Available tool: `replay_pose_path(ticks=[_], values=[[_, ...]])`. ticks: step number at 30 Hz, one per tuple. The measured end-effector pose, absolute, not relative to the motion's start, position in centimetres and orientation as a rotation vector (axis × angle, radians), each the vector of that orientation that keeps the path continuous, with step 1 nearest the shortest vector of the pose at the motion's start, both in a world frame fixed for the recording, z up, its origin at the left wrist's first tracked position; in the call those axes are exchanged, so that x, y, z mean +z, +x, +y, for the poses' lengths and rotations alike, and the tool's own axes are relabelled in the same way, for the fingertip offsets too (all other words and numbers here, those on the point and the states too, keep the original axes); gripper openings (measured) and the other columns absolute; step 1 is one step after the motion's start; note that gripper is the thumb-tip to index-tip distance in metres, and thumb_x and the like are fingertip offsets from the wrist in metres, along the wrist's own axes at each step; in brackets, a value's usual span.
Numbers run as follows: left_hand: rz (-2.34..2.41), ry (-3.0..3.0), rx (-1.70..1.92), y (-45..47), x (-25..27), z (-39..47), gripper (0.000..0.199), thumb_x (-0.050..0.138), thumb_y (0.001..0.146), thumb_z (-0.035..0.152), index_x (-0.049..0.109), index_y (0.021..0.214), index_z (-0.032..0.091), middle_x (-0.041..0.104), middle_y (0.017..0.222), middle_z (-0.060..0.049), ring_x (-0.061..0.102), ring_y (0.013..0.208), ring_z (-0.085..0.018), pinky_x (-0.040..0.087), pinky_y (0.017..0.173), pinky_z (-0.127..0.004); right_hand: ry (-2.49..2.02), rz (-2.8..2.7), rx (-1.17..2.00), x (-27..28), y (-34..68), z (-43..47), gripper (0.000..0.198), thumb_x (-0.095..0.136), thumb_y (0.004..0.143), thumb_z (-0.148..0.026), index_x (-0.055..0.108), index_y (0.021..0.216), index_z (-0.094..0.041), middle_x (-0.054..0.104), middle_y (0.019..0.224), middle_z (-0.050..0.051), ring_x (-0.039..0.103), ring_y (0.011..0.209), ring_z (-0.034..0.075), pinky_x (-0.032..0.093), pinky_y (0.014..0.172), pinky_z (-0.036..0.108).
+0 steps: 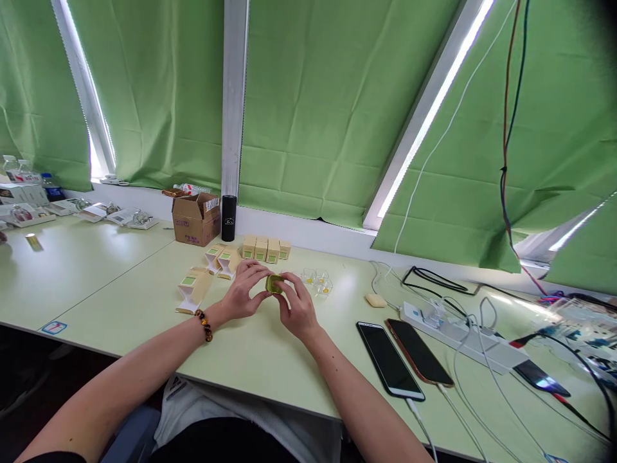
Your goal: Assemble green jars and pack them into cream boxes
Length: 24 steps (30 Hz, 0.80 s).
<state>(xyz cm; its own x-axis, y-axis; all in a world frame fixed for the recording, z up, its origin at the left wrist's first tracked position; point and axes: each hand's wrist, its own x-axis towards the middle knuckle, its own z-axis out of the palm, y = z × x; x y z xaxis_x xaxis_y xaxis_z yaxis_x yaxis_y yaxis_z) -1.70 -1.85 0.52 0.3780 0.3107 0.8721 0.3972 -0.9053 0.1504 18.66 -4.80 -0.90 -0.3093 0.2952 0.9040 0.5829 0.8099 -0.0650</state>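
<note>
Above the pale table (236, 350), my left hand (245, 290) and my right hand (297, 305) both grip a small olive-green, squarish object (274, 283) between fingertips and thumbs. Its exact kind is unclear, and fingers cover its edges. A bead bracelet (204, 325) circles my left wrist. Just left of my hands, an opened cream carton (193, 289) with a green label lies on its side, and two more opened cartons (225, 260) sit behind it. Right of the held object stand several small clear cups (322, 283) with yellow spots inside.
Several closed cream boxes (261, 249) stand behind my hands, near a cardboard box (195, 218) and a black cylinder (229, 218). At right lie two phones (390, 360), a beige lump (376, 300), a power strip (457, 337) and tangled cables. Opened packages (137, 217) line the far left.
</note>
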Motion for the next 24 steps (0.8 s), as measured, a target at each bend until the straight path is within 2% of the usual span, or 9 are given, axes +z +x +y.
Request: replay_pose_path(ticks=[8, 24], values=[[-0.661, -2.538, -1.594, -1.76, 0.45, -1.79, 0.042, 0.068, 0.091, 0.031, 0.062, 0.131, 0.021, 0.070, 0.118, -0.013, 0.055, 0.120, -0.032, 0.045, 0.105, -0.058, -0.654, -1.897, -0.339, -1.03, 18.56, -4.77, 0.028, 0.054, 0.096, -0.010, 0.064, 0.119, -0.023, 0.060, 0.130, 0.018, 0.062, 0.122, 0.029, 0.059, 0.095, 0.050], [-0.600, -2.478, -1.606, -1.85, 0.42, -1.93, 0.043, 0.069, 0.090, 0.026, 0.060, 0.132, 0.021, 0.070, 0.118, -0.013, 0.055, 0.118, -0.031, 0.047, 0.103, -0.056, -0.637, -1.890, -0.346, -0.93, 18.27, -4.87, 0.033, 0.051, 0.097, -0.010, 0.064, 0.124, -0.023, 0.059, 0.130, 0.018, 0.062, 0.123, 0.030, 0.059, 0.095, 0.051]])
